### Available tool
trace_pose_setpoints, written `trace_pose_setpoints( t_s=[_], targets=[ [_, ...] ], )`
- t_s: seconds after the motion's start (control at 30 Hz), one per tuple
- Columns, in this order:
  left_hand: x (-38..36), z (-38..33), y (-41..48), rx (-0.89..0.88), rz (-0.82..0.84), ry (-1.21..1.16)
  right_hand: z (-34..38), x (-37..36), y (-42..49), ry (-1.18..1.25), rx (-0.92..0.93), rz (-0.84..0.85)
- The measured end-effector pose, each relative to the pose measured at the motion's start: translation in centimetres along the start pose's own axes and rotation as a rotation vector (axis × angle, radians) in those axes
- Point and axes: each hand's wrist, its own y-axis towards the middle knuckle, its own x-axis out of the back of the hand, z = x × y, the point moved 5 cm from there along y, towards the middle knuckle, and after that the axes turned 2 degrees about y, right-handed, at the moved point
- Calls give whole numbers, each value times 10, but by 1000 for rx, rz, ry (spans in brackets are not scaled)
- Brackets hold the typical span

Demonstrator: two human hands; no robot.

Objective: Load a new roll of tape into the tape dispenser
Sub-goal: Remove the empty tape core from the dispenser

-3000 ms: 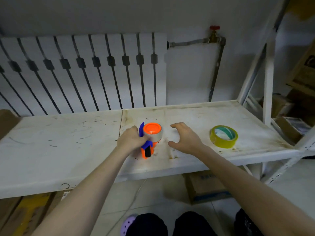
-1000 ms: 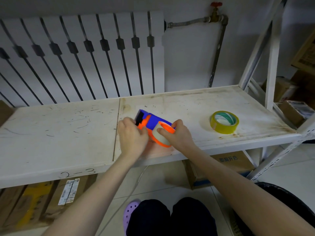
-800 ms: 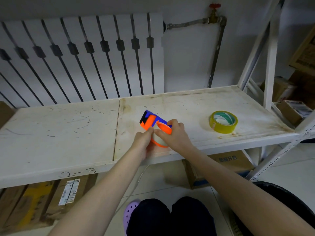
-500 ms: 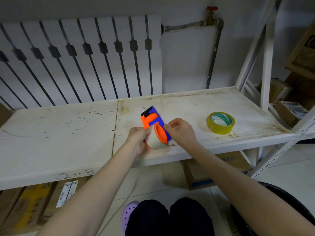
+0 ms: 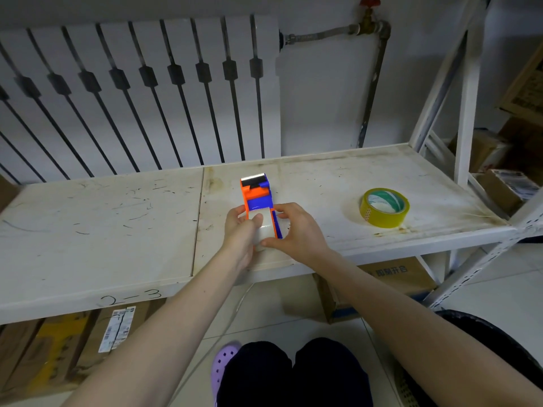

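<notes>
Above the scuffed white shelf (image 5: 117, 230), my left hand (image 5: 239, 232) grips the orange-and-blue plastic tape dispenser (image 5: 257, 191); my right hand (image 5: 296, 230) pinches the pale roll (image 5: 263, 223) seated in it. The yellow tape roll (image 5: 384, 207) lies untouched, well right. A crooked pull could jam the seated roll.

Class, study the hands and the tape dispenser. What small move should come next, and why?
Probably slide the pale roll off the dispenser. The left hand and right hand both grip it there, while the yellow roll lies on the shelf, not yet loaded.
</notes>
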Motion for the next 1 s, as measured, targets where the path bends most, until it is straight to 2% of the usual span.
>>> trace_pose_setpoints(
  t_s=[0.13,0.3,0.43,0.63,0.87,1.0],
  targets=[
    [0,3,5,36,15,-14,1,8,6,33,13,16],
    [0,9,10,74,-11,12,-1,6,8,171,-77,66],
    [-8,11,4,114,45,-15,3,1,6,267,-114,75],
    [-7,7,-5,203,188,-84,7,-3,1,163,-62,-23],
    [6,5,5,175,160,168,23,8,4,64,-46,32],
    [6,3,1,183,166,168,23,9,4,56,-65,23]
  ],
)
